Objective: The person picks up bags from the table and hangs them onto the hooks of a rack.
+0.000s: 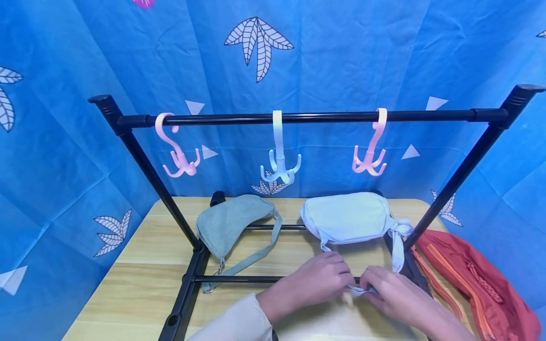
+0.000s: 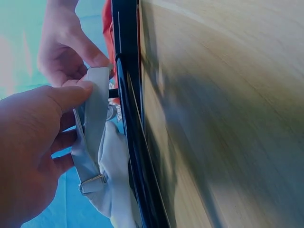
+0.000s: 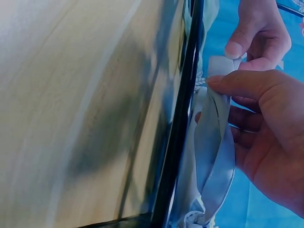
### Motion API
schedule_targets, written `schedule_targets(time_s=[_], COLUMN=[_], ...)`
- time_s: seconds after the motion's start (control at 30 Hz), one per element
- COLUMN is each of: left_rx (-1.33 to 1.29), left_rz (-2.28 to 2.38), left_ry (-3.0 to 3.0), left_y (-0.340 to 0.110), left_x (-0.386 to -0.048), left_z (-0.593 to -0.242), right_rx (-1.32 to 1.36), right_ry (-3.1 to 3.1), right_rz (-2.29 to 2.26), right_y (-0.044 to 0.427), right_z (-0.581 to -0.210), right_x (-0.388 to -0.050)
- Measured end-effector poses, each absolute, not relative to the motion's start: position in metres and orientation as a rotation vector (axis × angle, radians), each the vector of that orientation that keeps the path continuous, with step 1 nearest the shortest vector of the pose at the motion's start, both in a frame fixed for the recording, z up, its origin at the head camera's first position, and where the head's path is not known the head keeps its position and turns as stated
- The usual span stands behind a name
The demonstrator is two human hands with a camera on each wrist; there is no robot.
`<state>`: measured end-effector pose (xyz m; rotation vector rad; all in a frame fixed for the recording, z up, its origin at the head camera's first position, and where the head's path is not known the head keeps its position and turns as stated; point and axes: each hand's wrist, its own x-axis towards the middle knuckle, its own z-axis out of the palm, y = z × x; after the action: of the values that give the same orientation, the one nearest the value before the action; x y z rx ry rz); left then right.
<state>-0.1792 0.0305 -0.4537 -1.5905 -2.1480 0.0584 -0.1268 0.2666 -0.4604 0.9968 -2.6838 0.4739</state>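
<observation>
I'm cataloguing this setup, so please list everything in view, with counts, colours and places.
Rack: one, black, standing on the table
Pink hooks: two, pink, hanging from the top bar's left and right
Blue hook: one, light blue, between them
Green bag: one, grey-green, low at the rack's left
Pale bag: one, pale blue, low at the rack's right
Strap: one, pale, between the hands
Red bag: one, red, far right
Table: one, light wood, below
Backdrop: blue, patterned, behind
Sleeve: one, pale, left forearm
Left hand, right hand: two, bare, pinching the strap
</observation>
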Motion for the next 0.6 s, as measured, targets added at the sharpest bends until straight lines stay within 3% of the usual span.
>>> schedule_targets(time_s=[0.6], left_rx=[-1.616], left_rz=[-0.067], left_ry=[-2.266], left_y=[0.025], left_x=[-0.186], left_z=[-0.443], right_rx=[0.952], right_ry=[-2.883], right_rz=[0.501], right_y=[0.276], right_z=[-0.434], right_x=[-0.132])
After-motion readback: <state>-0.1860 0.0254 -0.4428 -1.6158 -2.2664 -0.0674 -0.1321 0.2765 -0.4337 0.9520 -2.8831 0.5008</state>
